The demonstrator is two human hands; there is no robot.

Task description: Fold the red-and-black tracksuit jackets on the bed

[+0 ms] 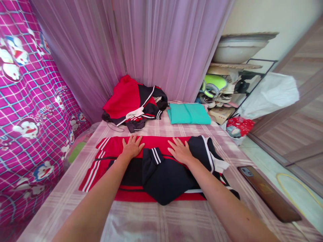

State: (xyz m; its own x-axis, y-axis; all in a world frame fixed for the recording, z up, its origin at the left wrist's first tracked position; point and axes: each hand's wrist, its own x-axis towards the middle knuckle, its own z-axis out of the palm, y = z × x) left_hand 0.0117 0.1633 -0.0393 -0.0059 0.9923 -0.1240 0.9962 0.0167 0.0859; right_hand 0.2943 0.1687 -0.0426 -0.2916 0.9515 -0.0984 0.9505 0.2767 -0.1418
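A red and navy track jacket (166, 178) with white stripes lies partly folded across the plaid-covered table (141, 222). Its far part is turned over into a long red band, and a navy sleeve with a striped cuff lies bent over the middle. My left hand (132, 147) rests flat on the red band, fingers spread. To the right, my right hand (179, 150) presses flat on the same band near the navy section, its fingers also apart. Neither hand grips the cloth.
Behind the jacket lie a crumpled pile of red and navy clothes (128, 97) and a folded turquoise cloth (189, 113). A phone (267, 191) with a cable sits at the right edge. Beyond stands a rack (248, 75) with shoes and basins; purple curtains (156, 43) hang behind.
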